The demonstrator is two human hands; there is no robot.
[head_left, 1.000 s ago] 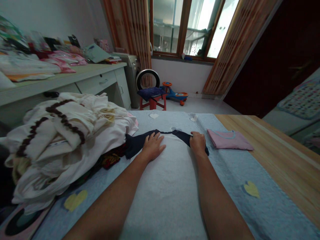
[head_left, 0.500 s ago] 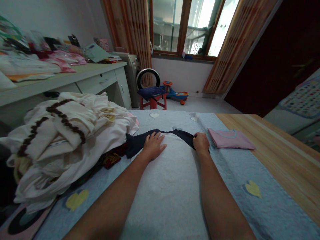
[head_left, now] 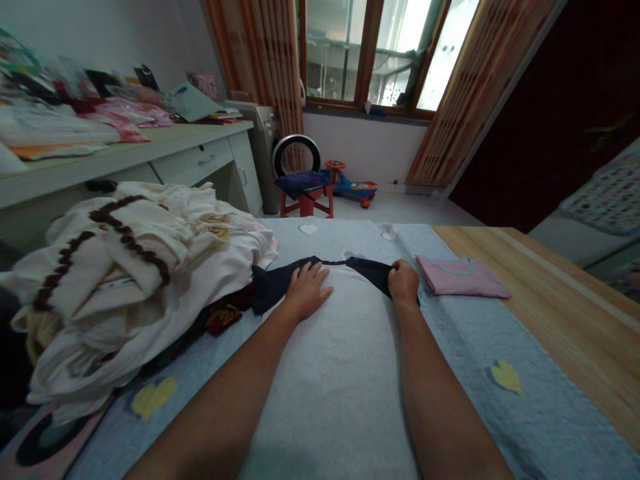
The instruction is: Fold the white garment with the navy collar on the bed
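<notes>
A light grey shirt (head_left: pixel 340 373) with dark navy sleeves and collar lies spread out in front of me, its collar at the far end. My left hand (head_left: pixel 307 291) rests flat on its upper left part, fingers spread, beside the left sleeve. At the right shoulder my right hand (head_left: pixel 403 283) is closed on the navy sleeve (head_left: pixel 373 272), fingers curled over the cloth. A folded pink garment (head_left: pixel 465 276) with a pale blue neckline lies to the right of that hand.
A heap of cream clothes (head_left: pixel 135 267) with brown trim fills the left side. Beneath everything is a blue cloth (head_left: pixel 465 360) with yellow hearts, over a wooden surface (head_left: pixel 565 293). Beyond stand a red stool (head_left: pixel 307 200), a cluttered desk (head_left: pixel 190 150) and a toy car (head_left: pixel 353 187).
Almost nothing differs. My right hand has shifted very slightly, with the sleeve still in its fingers, and my left hand stays flat on the shirt.
</notes>
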